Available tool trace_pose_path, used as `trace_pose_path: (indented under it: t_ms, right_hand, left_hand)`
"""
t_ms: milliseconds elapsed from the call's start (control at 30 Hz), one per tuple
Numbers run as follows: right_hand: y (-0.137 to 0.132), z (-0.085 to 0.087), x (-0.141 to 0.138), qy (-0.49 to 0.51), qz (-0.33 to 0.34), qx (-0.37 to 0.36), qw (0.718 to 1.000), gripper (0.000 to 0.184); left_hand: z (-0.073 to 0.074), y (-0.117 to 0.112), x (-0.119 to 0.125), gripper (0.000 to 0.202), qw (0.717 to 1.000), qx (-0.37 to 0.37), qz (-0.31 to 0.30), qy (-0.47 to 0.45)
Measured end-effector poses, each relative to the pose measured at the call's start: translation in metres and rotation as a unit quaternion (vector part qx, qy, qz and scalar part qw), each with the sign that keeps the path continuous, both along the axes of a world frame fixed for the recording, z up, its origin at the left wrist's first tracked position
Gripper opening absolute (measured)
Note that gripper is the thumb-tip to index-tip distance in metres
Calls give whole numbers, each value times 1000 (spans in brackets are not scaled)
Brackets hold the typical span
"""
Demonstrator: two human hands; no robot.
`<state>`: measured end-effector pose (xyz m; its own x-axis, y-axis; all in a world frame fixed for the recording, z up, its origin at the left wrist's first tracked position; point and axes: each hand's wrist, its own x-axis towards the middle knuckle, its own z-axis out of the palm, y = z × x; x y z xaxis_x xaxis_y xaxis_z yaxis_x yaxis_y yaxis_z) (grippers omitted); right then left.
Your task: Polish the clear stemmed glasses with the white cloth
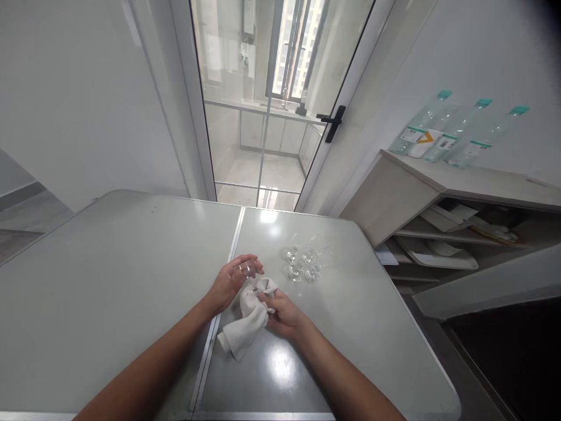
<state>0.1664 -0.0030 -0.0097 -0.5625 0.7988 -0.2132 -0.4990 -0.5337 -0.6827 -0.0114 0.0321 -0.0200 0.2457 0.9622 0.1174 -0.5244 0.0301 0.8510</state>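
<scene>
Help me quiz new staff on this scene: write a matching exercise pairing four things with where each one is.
Things
1. white cloth
2. single clear glass
3. cluster of glasses
4. teal-capped bottles

Places
a. on the cabinet top at the right
b. in the left hand
c. in the right hand
d. on the table, beyond both hands

Pairs: 1-c, 2-b, 3-d, 4-a

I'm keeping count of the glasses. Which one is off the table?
The glass in the left hand, with the right hand pressing a white cloth to it. The other glasses sit clustered on the table.
</scene>
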Motion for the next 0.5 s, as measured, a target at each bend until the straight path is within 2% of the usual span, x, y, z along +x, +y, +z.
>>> trace_pose_path:
  t_ms: [100, 167, 233, 300, 400, 500]
  right_hand:
    - [-1, -6, -3, -117, -59, 124, 984, 32]
    - [-1, -12, -5, -197, -91, 216, 952, 26]
    - [-2, -17, -8, -241, -108, 269, 926, 26]
    - [-3, -20, -10, -225, -104, 263, 933, 29]
    - [-4, -18, -11, -143, -114, 180, 967, 34]
    - [-4, -13, -8, -128, -185, 168, 960, 35]
  left_hand:
    - [-1, 2, -1, 65, 999, 10, 26, 15]
    - [-3, 3, -2, 63, 999, 20, 44, 20]
    - [-4, 4, -2, 62, 998, 25, 50, 15]
    - [-5, 3, -3, 63, 999, 23, 42, 3]
    - [-6, 2, -6, 69, 1000, 7, 13, -25]
    - [-6, 3, -9, 72, 999, 2, 15, -41]
